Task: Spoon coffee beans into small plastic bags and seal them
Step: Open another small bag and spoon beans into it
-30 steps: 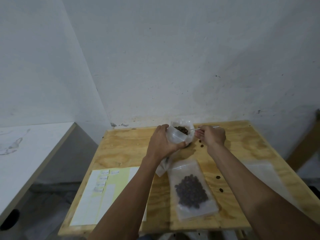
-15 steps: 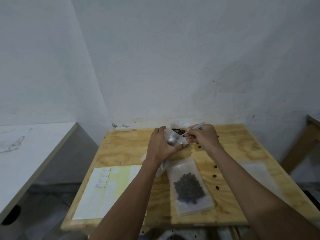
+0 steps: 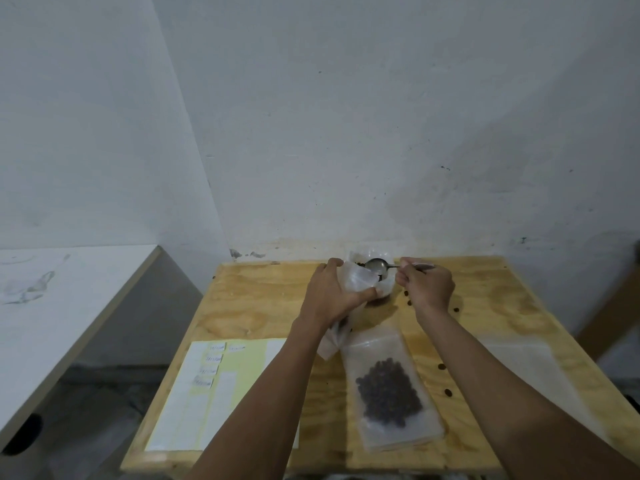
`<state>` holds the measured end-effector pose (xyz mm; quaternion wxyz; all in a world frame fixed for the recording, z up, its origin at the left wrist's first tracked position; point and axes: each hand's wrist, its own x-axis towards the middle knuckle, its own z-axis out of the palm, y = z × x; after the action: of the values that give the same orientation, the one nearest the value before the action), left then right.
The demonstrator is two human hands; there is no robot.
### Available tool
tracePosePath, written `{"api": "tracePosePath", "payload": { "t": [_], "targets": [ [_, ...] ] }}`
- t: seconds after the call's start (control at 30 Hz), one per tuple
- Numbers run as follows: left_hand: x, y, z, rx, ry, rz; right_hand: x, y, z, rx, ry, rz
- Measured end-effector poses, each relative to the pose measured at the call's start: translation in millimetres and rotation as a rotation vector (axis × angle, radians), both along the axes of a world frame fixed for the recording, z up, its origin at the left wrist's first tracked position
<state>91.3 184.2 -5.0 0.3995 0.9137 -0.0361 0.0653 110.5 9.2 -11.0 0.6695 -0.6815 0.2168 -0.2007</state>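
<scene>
Your left hand (image 3: 332,292) gripped a small bag (image 3: 358,280), its fingers curled round it. Your right hand (image 3: 424,285) pinched a spoon (image 3: 377,264) by the handle, its bowl over the big bag of beans (image 3: 377,258) at the back of the counter (image 3: 263,306). A filled bag (image 3: 389,393) lay flat nearer you.

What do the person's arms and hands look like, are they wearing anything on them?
Both arms are bare from the bottom edge of the picture to the wrist: no sleeves in view. The left hand and right hand show no gloves, watch or bracelet. Rings cannot be ruled out at this size.
</scene>
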Motion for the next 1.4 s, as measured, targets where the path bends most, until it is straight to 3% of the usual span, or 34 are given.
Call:
{"api": "tracePosePath", "payload": {
  "t": [0.47,0.63,0.77,0.93,1.4],
  "targets": [
    [26.5,-24.9,8.1,-0.402,0.006,0.045,8.1,-2.2,-11.1,0.021,0.119,0.109],
    [26.1,-22.9,3.4,-0.471,-0.005,0.050,10.2,-2.1,-13.0,-0.030,0.125,0.034],
    [27.0,-17.7,0.7,-0.422,0.006,0.046,7.5,2.8,-11.7,0.020,0.123,0.137],
    [24.0,-7.3,-2.3,-0.282,0.004,0.009,7.6,1.4,-12.6,0.204,0.144,0.100],
    [-6.2,13.1,-1.4,0.124,-0.082,0.021,-9.4,-14.0,41.2,0.317,0.005,0.095]
  ]
}}
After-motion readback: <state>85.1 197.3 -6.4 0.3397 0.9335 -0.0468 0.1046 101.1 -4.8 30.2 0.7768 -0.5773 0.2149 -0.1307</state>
